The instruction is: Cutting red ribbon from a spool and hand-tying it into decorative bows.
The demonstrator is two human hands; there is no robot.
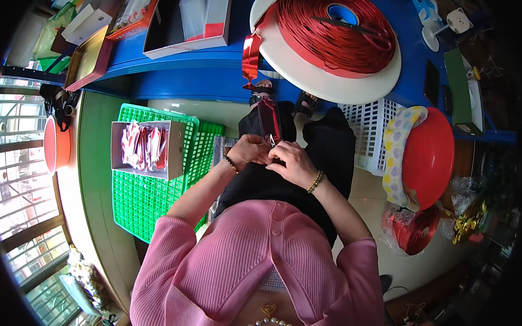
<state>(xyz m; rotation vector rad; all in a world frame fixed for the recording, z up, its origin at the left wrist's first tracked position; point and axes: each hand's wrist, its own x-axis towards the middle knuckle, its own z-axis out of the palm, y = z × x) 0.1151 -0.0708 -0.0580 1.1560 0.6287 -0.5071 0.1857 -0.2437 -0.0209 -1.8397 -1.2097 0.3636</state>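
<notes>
In front of my lap, both hands meet at the lower end of a narrow, shiny packet with dark red inside (pixel 269 118). My left hand (pixel 249 151) is closed, its fingertips pinching the packet's end. My right hand (pixel 295 163) closes on the same end from the other side, fingers bent. Fine detail between the fingertips is too small to make out. Beyond them, a large roll of red ribbon (pixel 302 41) lies on a round white stand (pixel 332 88). Its loose end (pixel 251 58) hangs over the edge. Dark-handled scissors (pixel 372 36) rest on the roll.
Left of me, a box of red-and-white packets (pixel 174 148) sits on a green plastic crate (pixel 142 202). Open boxes, one a black-lined box (pixel 219 41), line the blue table (pixel 177 85). To the right are a white basket (pixel 369 118), a red basin (pixel 433 160) and a plastic-wrapped red roll (pixel 414 230).
</notes>
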